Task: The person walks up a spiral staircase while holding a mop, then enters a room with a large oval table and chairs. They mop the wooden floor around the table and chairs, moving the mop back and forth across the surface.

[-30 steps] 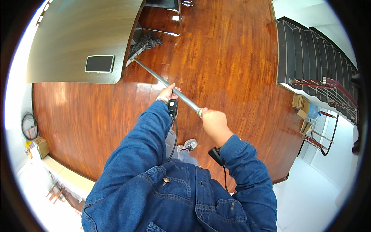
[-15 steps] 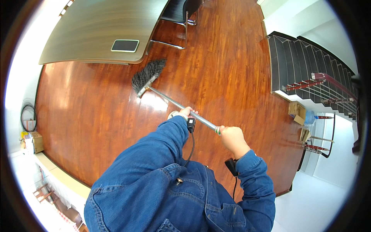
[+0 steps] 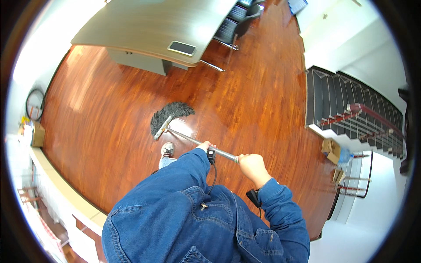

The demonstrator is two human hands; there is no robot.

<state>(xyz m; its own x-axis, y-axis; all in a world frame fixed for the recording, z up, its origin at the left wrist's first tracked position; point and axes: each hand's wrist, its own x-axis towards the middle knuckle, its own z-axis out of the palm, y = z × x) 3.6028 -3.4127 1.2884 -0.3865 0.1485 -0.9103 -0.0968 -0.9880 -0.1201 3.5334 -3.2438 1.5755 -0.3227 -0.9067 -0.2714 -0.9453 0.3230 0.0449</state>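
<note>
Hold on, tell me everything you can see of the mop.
The mop has shaggy dark grey strands, like yarn, spread on the glossy reddish-brown floor. A pale, metal-looking bar edges them. From it a slim grey handle, apparently metal, slants up toward the picture's lower right. The left hand grips it partway, the right hand farther up, hiding its top end.

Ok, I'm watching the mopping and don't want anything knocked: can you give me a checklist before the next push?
1. Right fingers closed on the handle: ok, near its upper end.
2. Left fingers on the handle: ok, lower down.
3. Mop head apart from the table: ok, floor shows between.
4. Shoe apart from the mop head: ok, but the gap looks narrow.
5. Phone well back from the table's edge: not ok, it lies near a corner.
6. Floor dry: cannot tell; its shine may be reflected light.
</note>
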